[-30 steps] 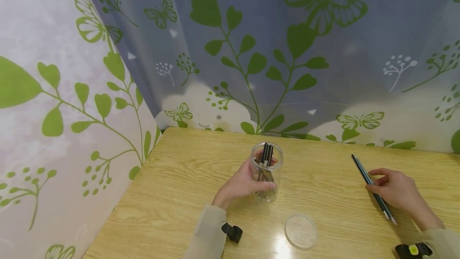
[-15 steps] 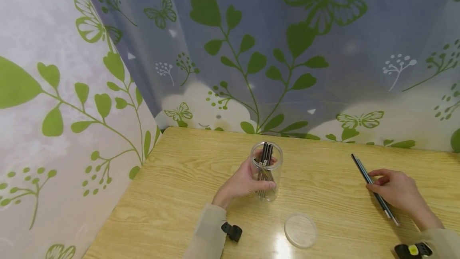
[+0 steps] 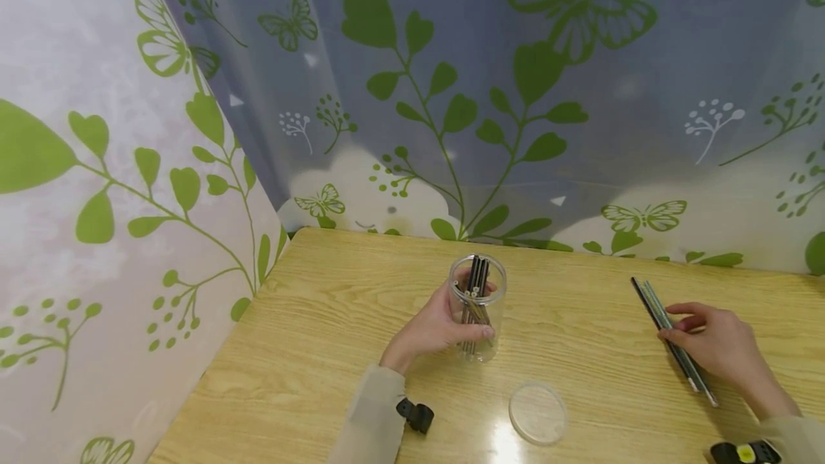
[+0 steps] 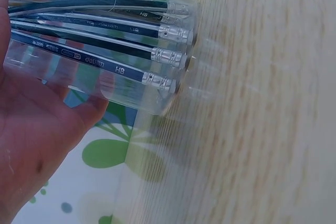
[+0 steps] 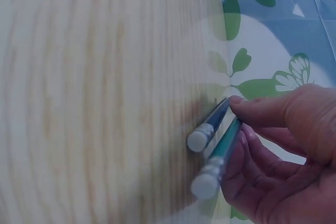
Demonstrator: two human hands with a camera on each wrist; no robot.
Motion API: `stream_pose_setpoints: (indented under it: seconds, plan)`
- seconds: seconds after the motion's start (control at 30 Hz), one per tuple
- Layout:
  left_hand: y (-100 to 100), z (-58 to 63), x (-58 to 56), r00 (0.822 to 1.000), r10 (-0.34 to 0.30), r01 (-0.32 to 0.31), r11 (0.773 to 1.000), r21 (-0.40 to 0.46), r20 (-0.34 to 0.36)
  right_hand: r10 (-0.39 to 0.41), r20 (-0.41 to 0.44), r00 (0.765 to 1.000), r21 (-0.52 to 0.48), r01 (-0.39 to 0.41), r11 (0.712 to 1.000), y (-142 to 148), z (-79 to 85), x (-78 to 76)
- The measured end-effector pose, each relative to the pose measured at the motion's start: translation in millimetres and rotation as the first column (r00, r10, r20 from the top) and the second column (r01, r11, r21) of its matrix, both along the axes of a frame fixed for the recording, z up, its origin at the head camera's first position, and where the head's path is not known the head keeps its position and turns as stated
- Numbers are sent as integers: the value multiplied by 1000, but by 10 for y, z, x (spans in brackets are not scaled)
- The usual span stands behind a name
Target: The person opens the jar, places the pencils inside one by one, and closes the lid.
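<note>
My left hand (image 3: 438,324) grips a clear plastic jar (image 3: 495,310) around its side. Inside stand several dark pencils (image 4: 92,61); in the left wrist view their metal ferrules and erasers are at the jar's base, and "HB" is printed on some. On the right, my right hand (image 3: 718,339) pinches a green pencil (image 5: 224,141) between thumb and fingers. Close beside it is a dark blue pencil (image 5: 210,123), near the thumb tip. Both slant over the table, their eraser ends toward me; the fingers hide part of their lengths.
A round clear lid (image 3: 538,414) lies on the wooden table (image 3: 573,335) between the hands, nearer the front. Patterned cloth (image 3: 412,113) with leaves and butterflies hangs behind the table and along its left side.
The green and dark blue pencils have spread apart at their far ends. My right hand has shifted slightly right. My left hand and the jar stay put.
</note>
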State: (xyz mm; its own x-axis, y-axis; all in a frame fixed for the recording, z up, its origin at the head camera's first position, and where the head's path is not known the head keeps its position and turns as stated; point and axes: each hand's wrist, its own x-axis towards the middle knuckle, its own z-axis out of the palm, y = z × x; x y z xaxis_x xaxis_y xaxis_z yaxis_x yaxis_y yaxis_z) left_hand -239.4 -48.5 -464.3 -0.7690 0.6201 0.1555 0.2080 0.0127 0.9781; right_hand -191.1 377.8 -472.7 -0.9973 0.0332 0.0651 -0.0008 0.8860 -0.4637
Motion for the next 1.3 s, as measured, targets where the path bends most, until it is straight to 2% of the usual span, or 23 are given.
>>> stream_pose_setpoints:
  seconds: [0.4,0.67,0.8,0.93,1.07,1.3]
  plan:
    - [4,-12,-12,1000,-3,3,1000,7,-3,-70,-43,997,-46,68,997,-31,95,57]
    - [1,-7,-6,1000,-1,1,1000,3,2,-163,-54,985,-98,157,983,-153,195,104]
    - [-2,-7,-1,1000,0,0,1000,0,9,-183,-30,983,-171,176,969,-202,249,145]
    - [-7,-7,2,1000,-1,1,1000,-1,15,-201,-8,980,-268,191,944,-262,301,200]
    - [-9,-2,4,1000,-6,6,1000,-2,14,-224,-41,974,-310,201,929,-311,355,252]
    - [-3,14,7,1000,-4,4,1000,1,16,-248,-128,960,-334,193,923,-388,451,326]
